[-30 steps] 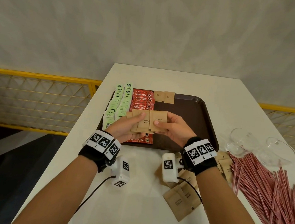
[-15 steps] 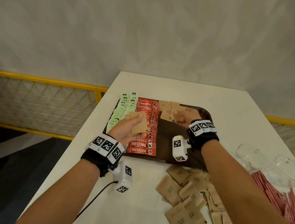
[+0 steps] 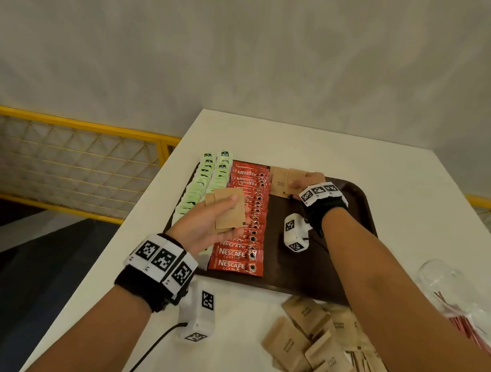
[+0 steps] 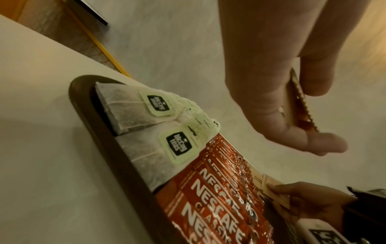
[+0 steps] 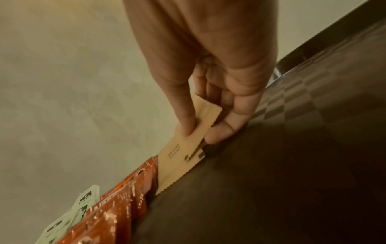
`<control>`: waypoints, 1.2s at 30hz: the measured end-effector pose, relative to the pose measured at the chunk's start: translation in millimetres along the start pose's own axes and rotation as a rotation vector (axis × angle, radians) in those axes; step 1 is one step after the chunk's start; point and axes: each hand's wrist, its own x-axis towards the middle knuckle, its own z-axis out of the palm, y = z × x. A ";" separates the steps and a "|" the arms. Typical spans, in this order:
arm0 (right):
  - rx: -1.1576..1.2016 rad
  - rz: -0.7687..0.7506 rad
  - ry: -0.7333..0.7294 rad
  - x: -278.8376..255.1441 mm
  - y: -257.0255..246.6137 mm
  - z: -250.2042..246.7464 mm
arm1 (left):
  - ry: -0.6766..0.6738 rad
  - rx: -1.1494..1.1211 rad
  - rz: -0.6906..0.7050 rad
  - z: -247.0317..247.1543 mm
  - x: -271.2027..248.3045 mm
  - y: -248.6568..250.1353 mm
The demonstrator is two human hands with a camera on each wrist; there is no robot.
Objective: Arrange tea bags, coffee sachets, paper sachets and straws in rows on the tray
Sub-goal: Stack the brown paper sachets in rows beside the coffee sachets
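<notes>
A white table [image 3: 344, 152] carries a dark brown tray [image 3: 354, 212], its left part filled with three lengthwise rows. Two rows of tea bags [image 3: 206, 182] with pale green tags run along the tray's left edge; the black tag logo is too small and turned to read. Beside them lies an overlapping row of red coffee sachets [image 3: 241, 241] printed "NESCAFÉ CLASSIC". At the far end of the tray, just right of the red row, sit brown paper sachets [image 3: 280, 181] printed "BROWN SUGAR".

The right hand [image 3: 307, 182] reaches over the tray's far end and pinches one of these sachets [image 5: 196, 132] between forefinger on top and thumb at its edge, the sachet resting against the tray floor beside the coffee row. The left hand [image 3: 205, 226] hovers palm-up above the tea bags and coffee sachets, thumb pressed down on a small fanned stack of sugar sachets [image 3: 229, 209] lying across its lightly curled fingers.

More brown sugar sachets lie in a loose pile [image 3: 314, 344] on the table in front of the tray. At the right edge are red straws [image 3: 462, 323] and clear glass bowls [image 3: 439, 277], blurred.
</notes>
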 end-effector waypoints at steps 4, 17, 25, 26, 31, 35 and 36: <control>-0.007 0.008 0.024 11.3 0.0 4.6 | 0.004 -0.005 -0.003 2.3 7.5 4.7; -0.062 0.014 0.015 15.1 -5.5 5.0 | 0.004 -0.004 -0.020 4.3 15.4 3.1; 0.055 0.021 0.053 8.4 -4.1 -5.7 | -0.004 -0.003 -0.011 4.9 14.5 5.1; 0.092 0.028 0.056 11.0 -2.2 -9.4 | -0.003 -0.004 -0.013 5.2 14.3 5.1; 0.056 0.011 0.002 9.9 9.8 -28.4 | 0.013 -0.031 -0.039 8.4 15.2 3.9; 0.019 0.017 -0.041 13.7 11.3 -30.1 | 0.007 -0.035 -0.044 13.0 15.6 2.7; 0.022 0.021 -0.045 13.1 9.2 -30.0 | 0.004 -0.032 -0.046 13.4 15.7 2.6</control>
